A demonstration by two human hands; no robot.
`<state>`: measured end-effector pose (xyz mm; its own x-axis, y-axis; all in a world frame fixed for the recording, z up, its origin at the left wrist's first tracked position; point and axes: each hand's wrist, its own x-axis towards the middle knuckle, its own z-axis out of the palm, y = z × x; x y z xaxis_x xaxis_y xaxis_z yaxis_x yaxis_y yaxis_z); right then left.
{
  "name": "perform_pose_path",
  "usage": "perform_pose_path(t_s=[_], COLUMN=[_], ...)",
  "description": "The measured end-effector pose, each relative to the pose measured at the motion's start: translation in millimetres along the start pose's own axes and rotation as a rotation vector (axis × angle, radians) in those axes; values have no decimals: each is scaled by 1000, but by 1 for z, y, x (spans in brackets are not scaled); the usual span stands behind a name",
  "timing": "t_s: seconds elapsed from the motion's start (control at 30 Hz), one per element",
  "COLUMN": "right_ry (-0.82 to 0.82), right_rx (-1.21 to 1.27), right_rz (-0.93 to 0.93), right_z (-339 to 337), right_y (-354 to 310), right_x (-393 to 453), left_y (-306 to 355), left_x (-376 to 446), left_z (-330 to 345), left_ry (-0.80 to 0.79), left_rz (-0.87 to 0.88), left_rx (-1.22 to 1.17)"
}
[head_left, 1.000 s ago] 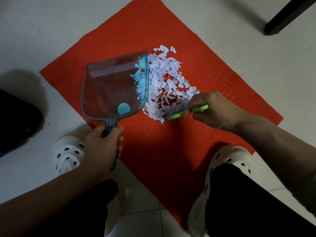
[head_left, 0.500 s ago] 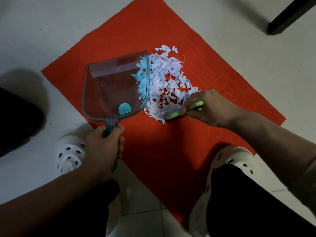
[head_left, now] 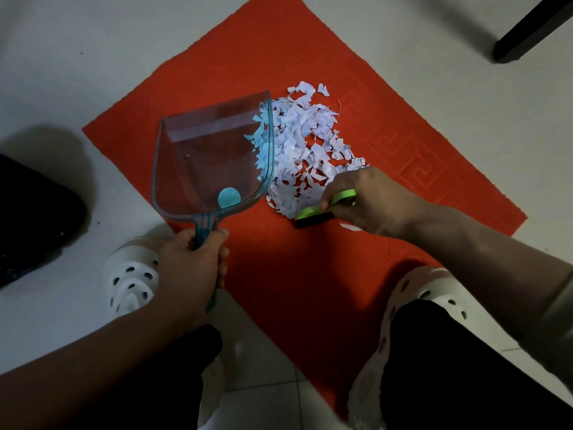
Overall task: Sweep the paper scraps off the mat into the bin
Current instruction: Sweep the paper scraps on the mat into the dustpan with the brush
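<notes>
Now we gather: our left hand (head_left: 189, 262) grips the dustpan (head_left: 210, 162) handle, our right hand (head_left: 369, 203) grasps the green brush (head_left: 322, 211) beside the paper scraps (head_left: 307, 153), heaped on the mat (head_left: 310, 274). Next, we judge, brush them panward.

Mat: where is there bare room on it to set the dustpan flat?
The mat is bare between the two white shoes, below the brush; also bare beyond the scraps, toward the far corner. Crowded mid-mat: dustpan, scraps and right hand.
</notes>
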<state>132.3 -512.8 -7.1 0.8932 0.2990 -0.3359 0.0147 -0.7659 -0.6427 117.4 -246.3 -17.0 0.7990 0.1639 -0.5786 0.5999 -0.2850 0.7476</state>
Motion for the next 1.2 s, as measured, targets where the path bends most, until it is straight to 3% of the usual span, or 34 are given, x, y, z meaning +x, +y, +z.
perform_pose_path(t_s=[0.13, 0.37, 0.67, 0.9, 1.2], right_ry=[66, -139, 64, -128, 93], right_rx=[32, 19, 6, 14, 27], right_rz=[-34, 29, -48, -17, -35], right_z=[-3, 12, -2, 18, 5], right_y=[-2, -11, -6, -21, -9], right_x=[-6, -13, -5, 0, 3], left_y=[0, 1, 0, -1, 0], left_x=[1, 0, 0, -1, 0], left_z=[0, 0, -1, -3, -4], left_ry=[11, 12, 21, 10, 22], left_rz=[-17, -12, 20, 13, 17], left_rx=[-8, 16, 28, 20, 21])
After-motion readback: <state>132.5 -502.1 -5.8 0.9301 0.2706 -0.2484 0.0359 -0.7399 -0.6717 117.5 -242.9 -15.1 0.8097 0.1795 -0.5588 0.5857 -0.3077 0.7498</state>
